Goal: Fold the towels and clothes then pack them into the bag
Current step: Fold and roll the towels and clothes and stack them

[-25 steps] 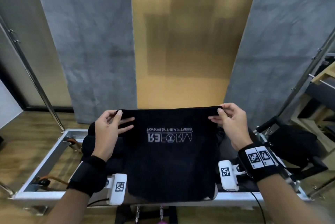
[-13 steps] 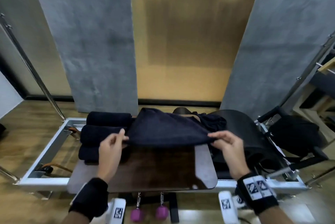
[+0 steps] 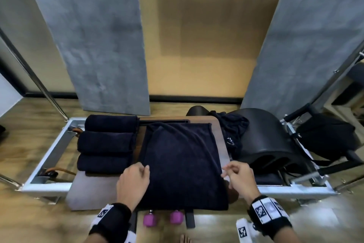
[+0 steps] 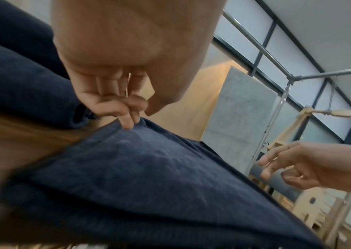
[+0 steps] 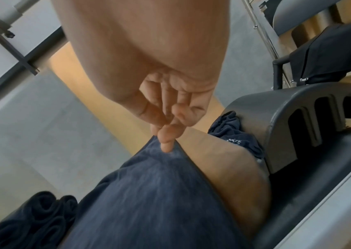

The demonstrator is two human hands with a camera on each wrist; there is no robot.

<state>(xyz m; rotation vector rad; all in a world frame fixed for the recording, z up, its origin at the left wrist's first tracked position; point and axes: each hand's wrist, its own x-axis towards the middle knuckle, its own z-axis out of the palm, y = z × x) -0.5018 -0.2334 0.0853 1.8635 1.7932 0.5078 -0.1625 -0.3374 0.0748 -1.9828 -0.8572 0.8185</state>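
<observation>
- Now that the raised towel [image 3: 181, 164] has dropped flat between both hands, folding can begin.
- Left hand [image 3: 133, 182] pinches its near-left edge; right hand [image 3: 239, 180] pinches the near-right edge.

Both wrists wear black bands [image 3: 110, 221] with white square-code tags [image 3: 268, 208]; the arms and a foot [image 3: 184, 238] are bare.

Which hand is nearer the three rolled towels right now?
Left. The left hand pinches the spread towel at its left edge, right beside the rolled towels; the right hand pinches the opposite edge, a towel's width away.
</observation>
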